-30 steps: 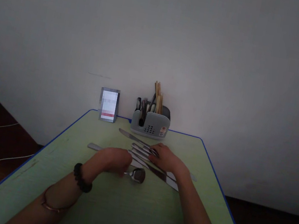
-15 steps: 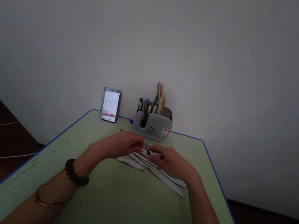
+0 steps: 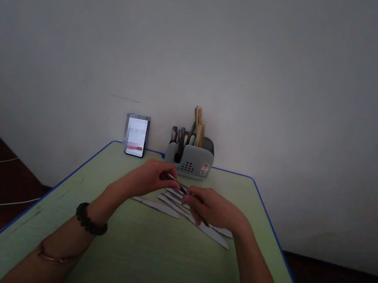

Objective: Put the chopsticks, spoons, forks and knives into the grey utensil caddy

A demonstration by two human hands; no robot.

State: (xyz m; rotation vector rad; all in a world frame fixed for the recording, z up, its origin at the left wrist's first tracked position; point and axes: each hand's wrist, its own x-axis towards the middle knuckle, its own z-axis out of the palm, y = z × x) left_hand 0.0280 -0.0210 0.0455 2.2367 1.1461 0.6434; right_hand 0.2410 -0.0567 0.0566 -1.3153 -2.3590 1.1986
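Your left hand [image 3: 151, 179] and right hand [image 3: 212, 207] both pinch one utensil [image 3: 178, 184]. Its long axis spans between them, above the knives [image 3: 162, 207].

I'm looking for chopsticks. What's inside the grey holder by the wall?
In the grey holder, wooden chopsticks stick up beside dark-handled utensils. Its wall hides their lower ends and anything short. In front, the left hand and right hand pinch a metal utensil.

the phone [image 3: 136, 135] screen was blurred out, and both hands [image 3: 180, 191] hid part of the slim utensil [image 3: 177, 183] they pinched.
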